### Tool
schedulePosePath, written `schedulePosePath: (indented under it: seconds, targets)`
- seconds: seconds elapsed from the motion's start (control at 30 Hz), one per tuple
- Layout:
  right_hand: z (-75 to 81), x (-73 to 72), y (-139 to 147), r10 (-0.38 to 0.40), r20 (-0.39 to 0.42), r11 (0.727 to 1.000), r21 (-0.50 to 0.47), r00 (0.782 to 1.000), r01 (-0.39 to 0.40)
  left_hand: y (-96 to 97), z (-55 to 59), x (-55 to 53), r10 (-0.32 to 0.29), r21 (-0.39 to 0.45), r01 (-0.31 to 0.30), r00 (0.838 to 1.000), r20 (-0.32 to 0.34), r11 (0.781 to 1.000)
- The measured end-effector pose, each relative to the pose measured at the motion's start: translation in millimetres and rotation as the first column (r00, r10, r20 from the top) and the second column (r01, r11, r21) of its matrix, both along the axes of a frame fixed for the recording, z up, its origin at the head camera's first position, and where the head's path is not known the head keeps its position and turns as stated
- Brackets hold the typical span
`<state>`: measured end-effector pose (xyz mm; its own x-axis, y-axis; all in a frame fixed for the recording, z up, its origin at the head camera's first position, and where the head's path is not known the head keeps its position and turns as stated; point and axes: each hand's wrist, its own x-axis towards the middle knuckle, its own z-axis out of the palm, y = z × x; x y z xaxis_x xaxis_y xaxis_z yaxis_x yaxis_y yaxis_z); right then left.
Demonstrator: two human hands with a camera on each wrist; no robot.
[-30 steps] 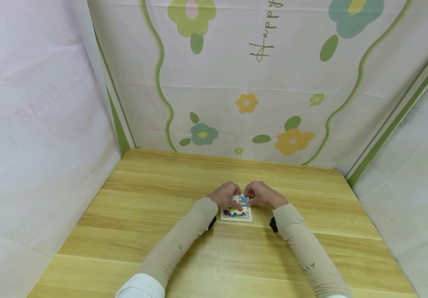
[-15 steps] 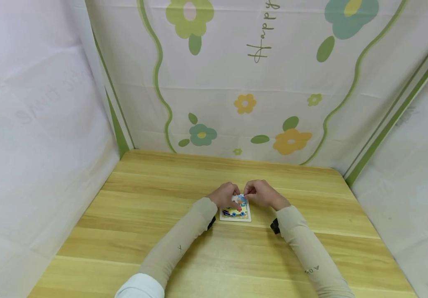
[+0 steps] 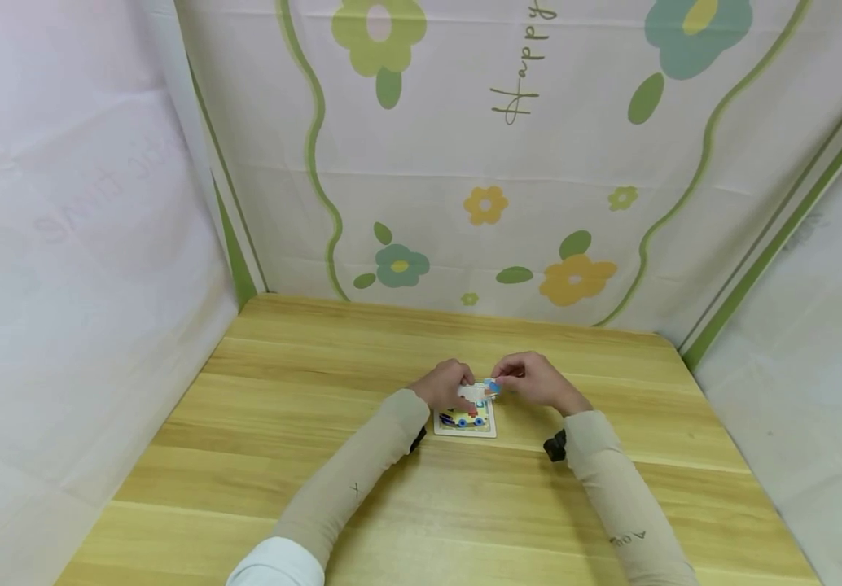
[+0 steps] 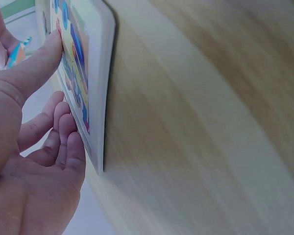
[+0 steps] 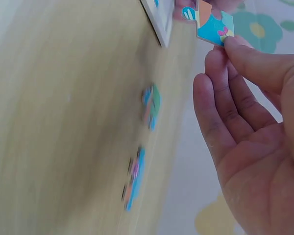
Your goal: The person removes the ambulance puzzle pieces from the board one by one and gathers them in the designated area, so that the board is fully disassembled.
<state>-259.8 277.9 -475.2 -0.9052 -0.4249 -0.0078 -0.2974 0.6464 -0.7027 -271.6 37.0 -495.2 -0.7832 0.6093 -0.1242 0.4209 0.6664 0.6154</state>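
Lying loose, pieces (image 5: 152, 106) show only in right-wrist view; right hand (image 3: 533, 381) pinches tile (image 5: 213, 27), left hand (image 3: 445, 386) spread.

We see the right hand (image 5: 257, 127) pinching a puzzle piece (image 5: 213, 27), with two blurred pieces (image 5: 151, 106) lying inside the table's edge (image 5: 181, 88).

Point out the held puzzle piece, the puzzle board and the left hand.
Puzzle piece (image 5: 212, 28), right wrist view, blue part.
Puzzle board (image 4: 102, 54), left wrist view, white rim.
Left hand (image 3: 445, 385), head view, its back.
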Motion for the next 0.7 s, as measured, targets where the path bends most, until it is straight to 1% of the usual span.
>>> schedulePosePath:
  seconds: [0.2,0.4,0.5,0.57,0.7]
  targets:
    - [1.7,4.8,32,-0.088,-0.012,0.996,0.003,0.996,0.088,0.5,0.5,2.7,0.017,0.003,-0.017,1.0,0.013,1.0]
    - [5.3,12.1,66,-0.161,-0.063,0.987,0.016,0.985,0.162,0.2,0.9,3.7,0.027,0.005,-0.027,1.0,0.015,1.0]
    - [4.3,14.8,82,-0.196,-0.063,0.98,0.023,0.979,0.198,0.1,1.0,3.8,0.023,0.004,-0.023,1.0,0.009,1.0]
    - [2.7,16.0,92,-0.219,-0.045,0.975,0.036,0.975,0.221,0.1,0.9,3.7,0.023,0.003,-0.023,1.0,0.006,1.0]
    - [-2.8,16.1,107,-0.247,-0.039,0.964,0.097,0.968,0.249,0.3,0.9,4.2,0.026,0.004,-0.026,1.0,0.013,1.0]
